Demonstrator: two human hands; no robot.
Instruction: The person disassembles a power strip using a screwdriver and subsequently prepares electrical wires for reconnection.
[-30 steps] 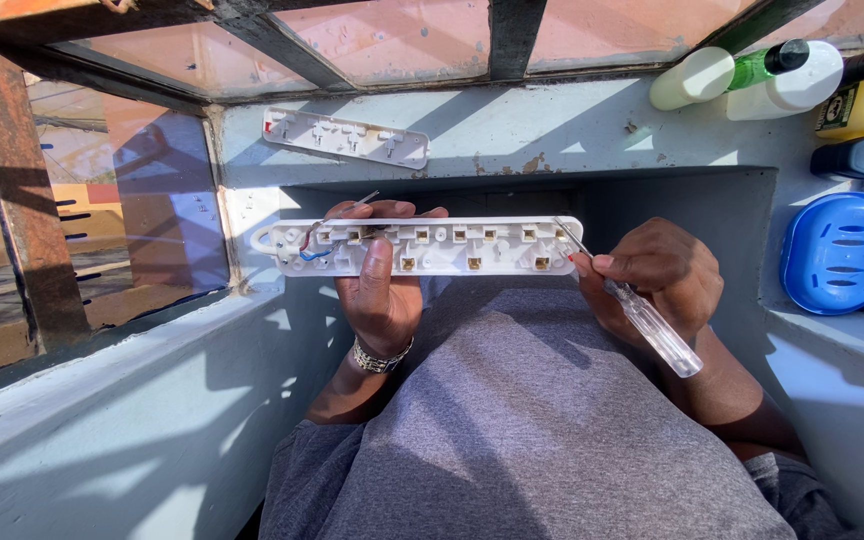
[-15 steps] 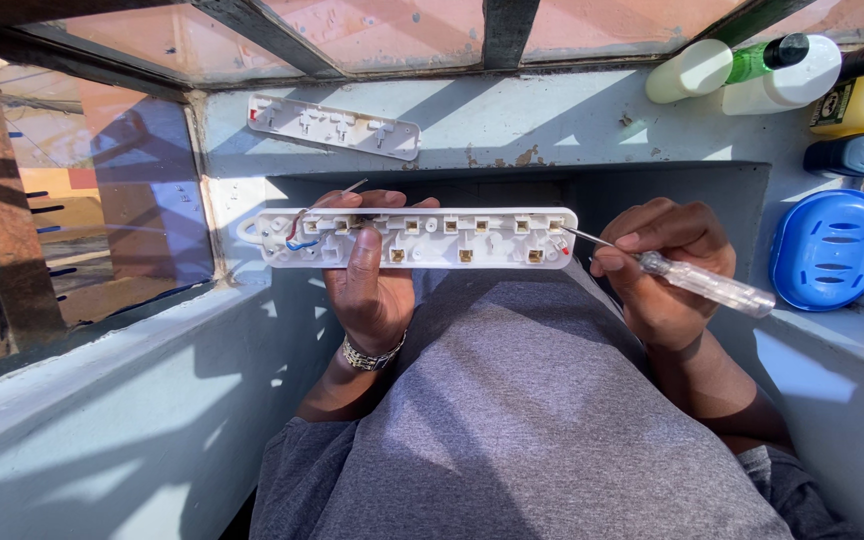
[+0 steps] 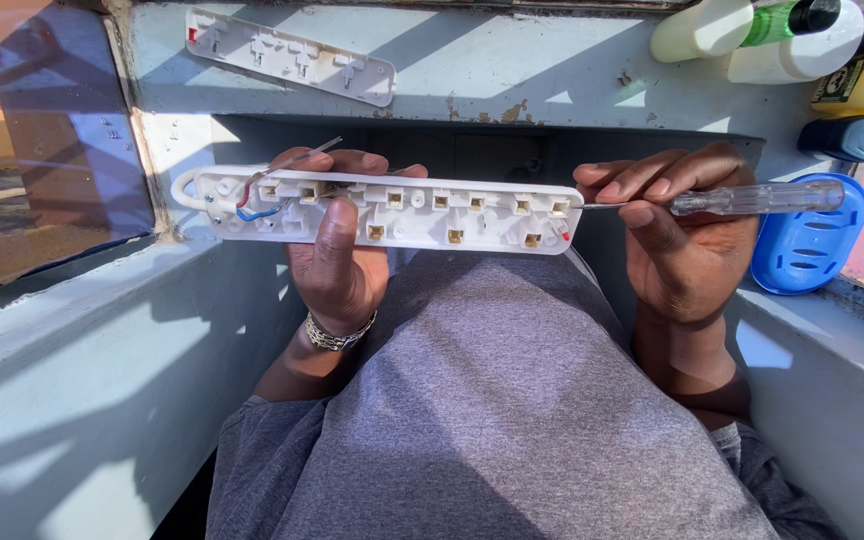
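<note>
Both my hands are busy above my grey-clad lap: my left hand (image 3: 337, 255) grips the opened white power strip (image 3: 382, 208) level, thumb across its front. My right hand (image 3: 687, 240) pinches a clear-handled screwdriver (image 3: 742, 199), tip touching the strip's right end.

Grey clothing (image 3: 492, 420) — silver chain bracelet (image 3: 337, 335)

The long white glossy plastic socket strip (image 3: 392, 208) is showing brass contacts; the clear-plastic-handled metal screwdriver (image 3: 752, 198) is gleaming.
</note>
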